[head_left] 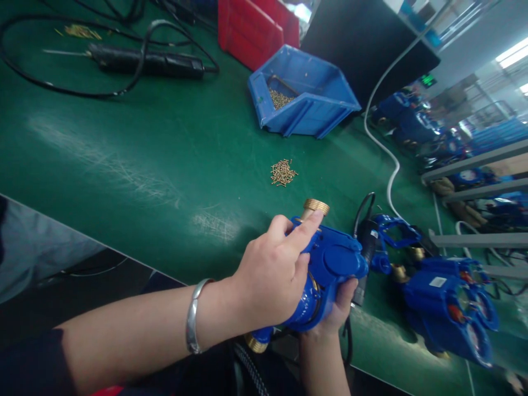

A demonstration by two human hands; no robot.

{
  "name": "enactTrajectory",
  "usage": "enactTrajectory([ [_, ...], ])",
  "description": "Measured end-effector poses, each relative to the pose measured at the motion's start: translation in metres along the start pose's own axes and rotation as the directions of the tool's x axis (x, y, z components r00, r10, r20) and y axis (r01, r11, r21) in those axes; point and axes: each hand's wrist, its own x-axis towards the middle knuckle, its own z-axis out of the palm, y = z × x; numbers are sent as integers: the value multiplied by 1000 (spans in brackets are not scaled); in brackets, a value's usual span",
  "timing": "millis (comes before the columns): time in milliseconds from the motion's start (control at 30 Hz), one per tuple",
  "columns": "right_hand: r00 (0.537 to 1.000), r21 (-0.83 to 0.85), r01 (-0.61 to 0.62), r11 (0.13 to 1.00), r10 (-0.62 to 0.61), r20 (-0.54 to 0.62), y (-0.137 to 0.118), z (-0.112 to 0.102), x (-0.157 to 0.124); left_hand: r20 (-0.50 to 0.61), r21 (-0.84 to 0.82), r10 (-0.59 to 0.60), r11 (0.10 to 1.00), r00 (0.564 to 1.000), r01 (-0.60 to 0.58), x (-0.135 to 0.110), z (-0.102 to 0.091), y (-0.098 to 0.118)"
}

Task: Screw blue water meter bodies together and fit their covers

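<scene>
Head view shows the blue water meter (334, 261) held above the near edge of the green bench (165, 148). The left hand (268, 280) closes its grip over the meter's top, forefinger stretched toward the brass end. The right hand (340, 308) cups it from beneath, fingers wrapped. Loose brass screws (282, 172) lie beyond.

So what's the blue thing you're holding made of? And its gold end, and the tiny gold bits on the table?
Blue meter body: glossy blue, painted metal or plastic; the look leaves it open.
Threaded end: yellow, shiny, ridged, probably brass.
Loose screws: same yellow gleam, likely brass or brass-plated.
</scene>
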Motion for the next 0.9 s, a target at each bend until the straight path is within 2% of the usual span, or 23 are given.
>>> enactTrajectory([
  [233, 994, 91, -72, 993, 64, 84, -2, -3, -3, -55, -10, 145, 989, 988, -145, -7, 3, -7],
  [600, 997, 114, 15, 993, -23, 68, -5, -5, -16, -82, -14, 265, 964, 961, -267, -16, 2, -14],
  [767, 994, 62, -69, 996, 63, 91, -4, -12, -12, -34, 95, 260, 962, 965, -256, -13, 3, -4],
  [900, 998, 6, -51, 999, 50, 38, 4, -17, -3, 0, 191, 179, 966, 984, -176, -5, 5, 9],
])
